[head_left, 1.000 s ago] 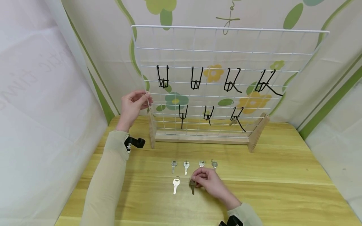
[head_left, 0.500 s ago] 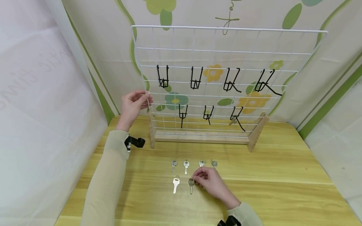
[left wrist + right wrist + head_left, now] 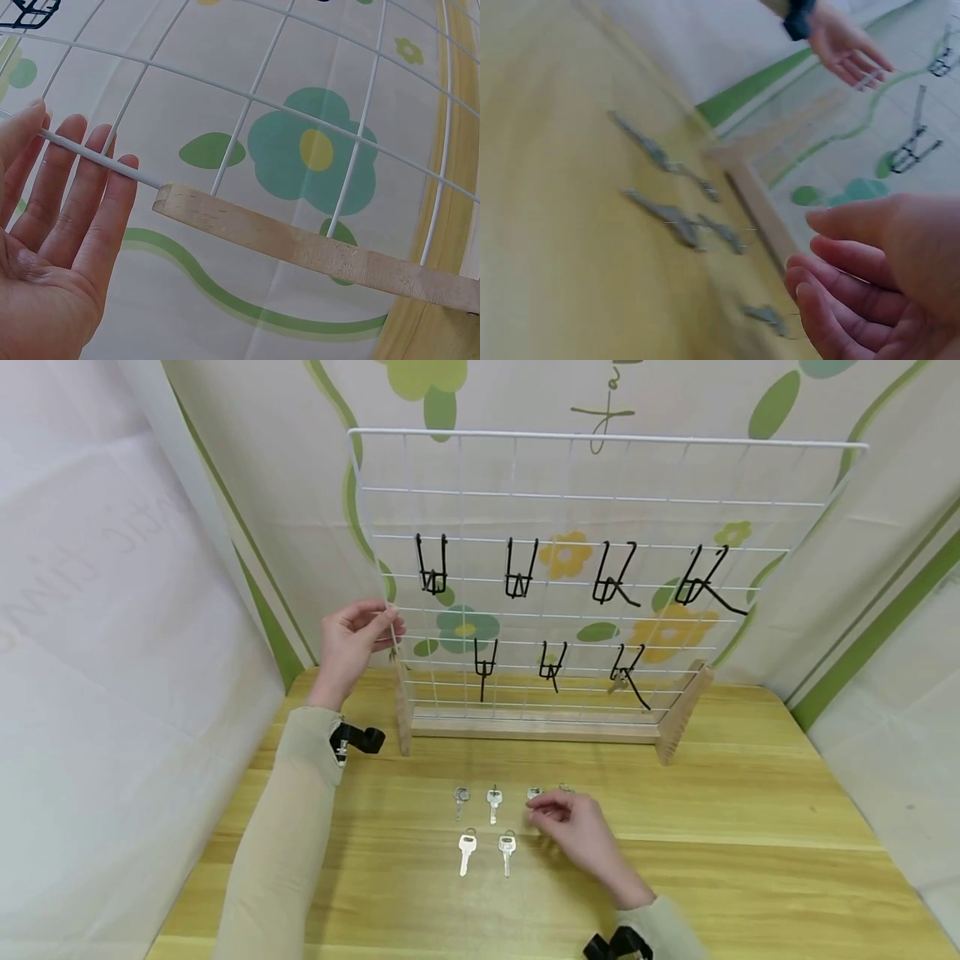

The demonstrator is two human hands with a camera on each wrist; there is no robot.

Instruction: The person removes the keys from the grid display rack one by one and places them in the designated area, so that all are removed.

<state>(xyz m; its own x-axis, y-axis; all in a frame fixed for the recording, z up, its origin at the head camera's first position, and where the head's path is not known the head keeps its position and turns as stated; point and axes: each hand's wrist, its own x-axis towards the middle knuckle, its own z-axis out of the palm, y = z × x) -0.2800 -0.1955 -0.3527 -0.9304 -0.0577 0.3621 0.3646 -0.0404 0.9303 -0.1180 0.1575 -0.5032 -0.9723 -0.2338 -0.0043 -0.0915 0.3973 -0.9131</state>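
My left hand [image 3: 351, 647] pinches the left edge wire of a white wire grid rack [image 3: 517, 493] between thumb and fingers. In the left wrist view the fingers [image 3: 82, 202] lie behind that wire, above the wooden foot [image 3: 300, 247]. My right hand [image 3: 576, 831] hovers over the table, fingers loosely bent and holding nothing. Just left of it lies a key [image 3: 507, 843] with a ring, beside another silver key [image 3: 467, 843]. Behind them is a row of several keys [image 3: 493, 797]; the right hand partly covers the two rightmost ones.
Black wire hooks [image 3: 518, 581] hang on the rack in two rows, jutting toward me. On the lower right hook [image 3: 630, 672] hangs a small key [image 3: 618, 682]. The rack's wooden base [image 3: 536, 729] stands on the wooden table [image 3: 750, 860], with a flower-print cloth [image 3: 300, 485] behind.
My right hand has let go of the key in the front row, which now lies flat, and has moved slightly right and back. The left hand has stayed on the rack.
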